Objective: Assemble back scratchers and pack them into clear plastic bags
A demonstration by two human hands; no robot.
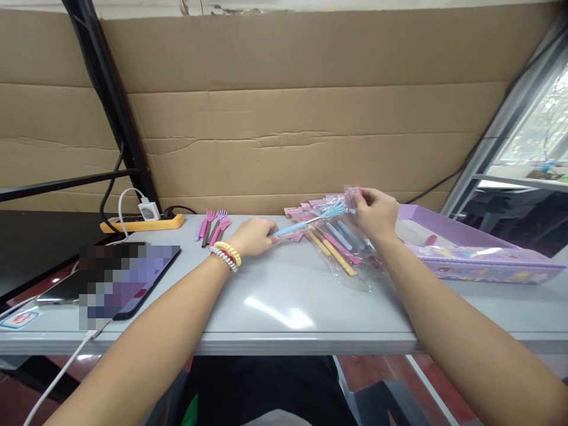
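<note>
My left hand [252, 235] is closed round the handle end of a blue back scratcher [310, 221] whose claw head points right. My right hand [376, 212] pinches the top of a clear plastic bag [350, 260] that holds several more scratchers with yellow, pink and blue handles. The blue scratcher's head lies at the bag's mouth, close to my right fingers. Pink packaging cards [306, 207] lie behind the bag on the grey table [275, 307].
Three loose pink and purple scratchers [213, 228] lie at the back left, by a yellow power strip [142, 223] with a white charger. A tablet [128, 278] sits front left. A purple box [479, 257] lies on the right. Cardboard lines the back wall.
</note>
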